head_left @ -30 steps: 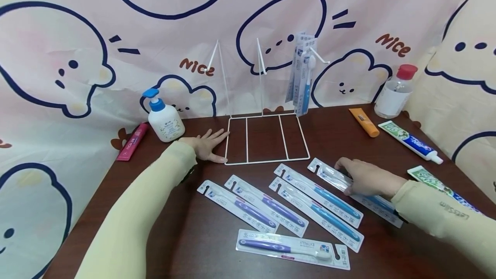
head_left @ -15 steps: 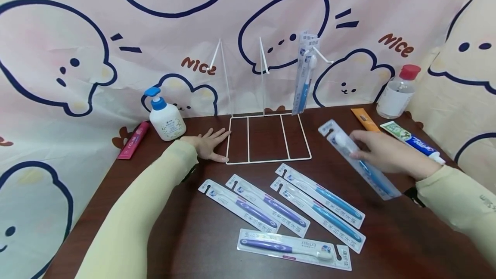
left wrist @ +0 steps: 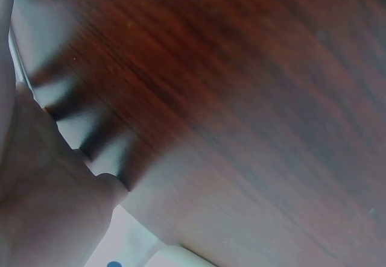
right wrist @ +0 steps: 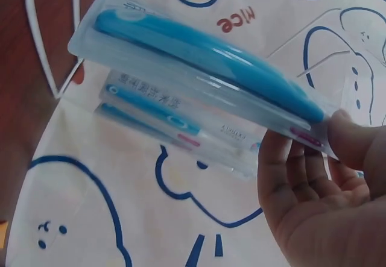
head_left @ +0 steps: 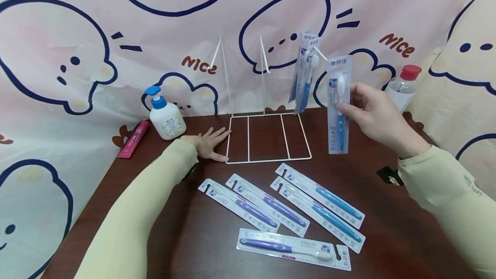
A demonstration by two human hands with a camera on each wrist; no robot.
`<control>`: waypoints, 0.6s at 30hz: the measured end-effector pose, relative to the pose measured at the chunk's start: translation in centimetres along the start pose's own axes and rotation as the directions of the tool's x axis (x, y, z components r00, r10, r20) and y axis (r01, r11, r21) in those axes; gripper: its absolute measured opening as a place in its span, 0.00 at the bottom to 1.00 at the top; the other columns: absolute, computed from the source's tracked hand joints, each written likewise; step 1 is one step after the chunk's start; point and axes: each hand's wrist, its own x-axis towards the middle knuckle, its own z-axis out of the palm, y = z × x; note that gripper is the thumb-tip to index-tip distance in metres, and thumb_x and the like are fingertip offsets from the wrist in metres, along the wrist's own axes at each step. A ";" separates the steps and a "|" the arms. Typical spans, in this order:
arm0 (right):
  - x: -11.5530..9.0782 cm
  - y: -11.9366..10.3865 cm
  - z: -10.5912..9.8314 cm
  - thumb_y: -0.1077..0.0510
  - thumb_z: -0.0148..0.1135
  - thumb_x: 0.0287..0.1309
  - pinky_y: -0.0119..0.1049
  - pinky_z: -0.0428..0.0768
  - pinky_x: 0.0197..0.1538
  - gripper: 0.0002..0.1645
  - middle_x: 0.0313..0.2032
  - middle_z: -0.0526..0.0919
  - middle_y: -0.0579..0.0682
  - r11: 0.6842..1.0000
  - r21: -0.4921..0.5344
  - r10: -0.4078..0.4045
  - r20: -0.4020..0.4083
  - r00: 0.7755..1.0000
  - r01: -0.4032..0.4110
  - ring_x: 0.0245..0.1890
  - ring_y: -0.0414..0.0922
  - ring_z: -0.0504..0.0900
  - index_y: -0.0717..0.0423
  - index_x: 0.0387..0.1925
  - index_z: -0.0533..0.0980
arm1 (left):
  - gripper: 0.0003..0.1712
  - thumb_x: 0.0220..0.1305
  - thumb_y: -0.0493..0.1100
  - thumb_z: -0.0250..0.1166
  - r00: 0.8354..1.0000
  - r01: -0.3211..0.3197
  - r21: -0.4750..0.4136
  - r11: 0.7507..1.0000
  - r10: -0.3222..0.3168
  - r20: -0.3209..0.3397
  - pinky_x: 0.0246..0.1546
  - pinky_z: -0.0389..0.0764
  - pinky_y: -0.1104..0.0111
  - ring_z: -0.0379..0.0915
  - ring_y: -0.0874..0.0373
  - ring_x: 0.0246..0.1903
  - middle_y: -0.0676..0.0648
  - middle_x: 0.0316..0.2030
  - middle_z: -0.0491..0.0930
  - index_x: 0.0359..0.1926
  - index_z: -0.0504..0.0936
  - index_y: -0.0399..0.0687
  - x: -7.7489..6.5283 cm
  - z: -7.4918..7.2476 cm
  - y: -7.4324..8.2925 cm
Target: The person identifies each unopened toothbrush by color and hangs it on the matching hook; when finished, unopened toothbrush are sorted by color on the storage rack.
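Hands first: the right hand [head_left: 377, 117], right of centre in the head view, pinches a blue-handled toothbrush pack [head_left: 338, 137] between thumb and fingers; the left hand [head_left: 209, 144] holds nothing, its fingers spread flat on the table [head_left: 186, 236] against the left base wire of a white wire rack [head_left: 269, 160]. That pack is upright above the table, its top near the tip of the rack's right hook; whether they touch, I cannot tell. Other toothbrush packs [head_left: 306, 81] hang on that hook. At the lower centre lie two slanted blue-handled packs [head_left: 317, 214], two slanted purple-handled packs [head_left: 255, 214] to their left, and a crosswise purple-handled pack [head_left: 294, 249] below. Left of the rack stands a blue-topped pump bottle [head_left: 167, 122] beside a pink tube [head_left: 133, 140]; a red-capped bottle [head_left: 403, 87] shows behind the right hand.
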 end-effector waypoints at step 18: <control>3.8 1.2 1.6 0.50 0.53 0.63 0.50 0.76 0.45 0.26 0.52 0.75 0.54 0.995 0.043 0.084 0.030 0.996 -0.085 0.44 0.49 0.77 0.55 0.59 0.65 | 0.63 0.44 0.79 0.53 1.000 0.001 -0.013 1.000 -0.001 0.010 0.60 0.39 0.41 0.20 0.42 0.67 0.52 0.71 0.25 0.71 0.28 0.65 0.0 0.0 -0.1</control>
